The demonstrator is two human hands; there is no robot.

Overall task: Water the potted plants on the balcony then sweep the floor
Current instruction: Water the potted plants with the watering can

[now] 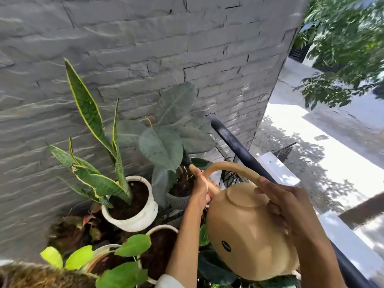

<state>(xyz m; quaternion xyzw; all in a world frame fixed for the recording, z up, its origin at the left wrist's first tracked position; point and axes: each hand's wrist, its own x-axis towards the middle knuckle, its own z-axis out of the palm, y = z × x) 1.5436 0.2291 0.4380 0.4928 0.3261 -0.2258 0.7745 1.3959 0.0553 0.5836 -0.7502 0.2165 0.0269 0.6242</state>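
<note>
Balcony floor (172, 215): mostly hidden by pots and foliage; only a dark strip shows, just right of the white pot (133, 213).

White pot: stands on floor, dark soil, holds the snake plant.

Grey textured pot (178, 201): just right of white pot, behind it, near the wall.

Second white pot (160, 229): in front of white pot, close by, soil-filled.

Red-leaved plant (83, 223): left of white pot; its container is hidden.

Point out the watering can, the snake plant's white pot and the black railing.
watering can (245, 235): head view, side of its tan body.
white pot (143, 217): head view, outer wall at right.
black railing (232, 142): head view, top rail by the wall.
</note>
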